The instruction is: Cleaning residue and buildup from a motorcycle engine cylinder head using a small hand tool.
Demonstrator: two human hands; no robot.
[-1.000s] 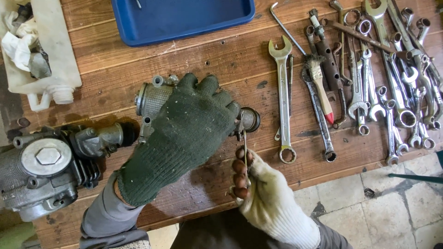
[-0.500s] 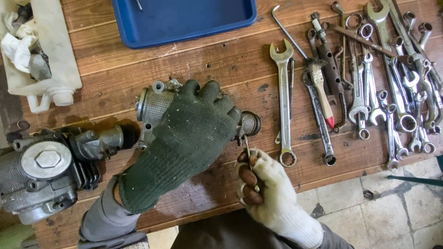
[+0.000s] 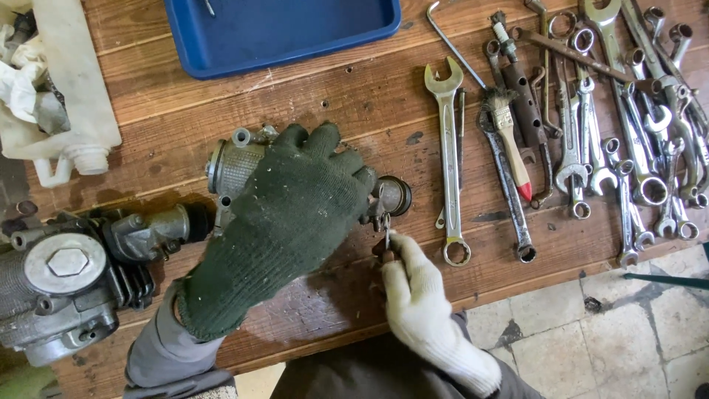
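The carburettor [image 3: 244,166], a grey cast-metal body, lay on the wooden bench [image 3: 354,96] under the left hand [image 3: 284,218], whose dark green glove was spread flat over it, fingers [image 3: 325,144] nearly straight and pressing down rather than curled around it. Its round end [image 3: 395,196] protruded just beyond those fingertips. The right hand [image 3: 417,303], in a white glove, had its fingertips [image 3: 390,251] pinched shut on a small screwdriver [image 3: 386,230], the shaft pointing up against the carburettor's underside. A combination spanner [image 3: 448,159] lay just right of the fingers.
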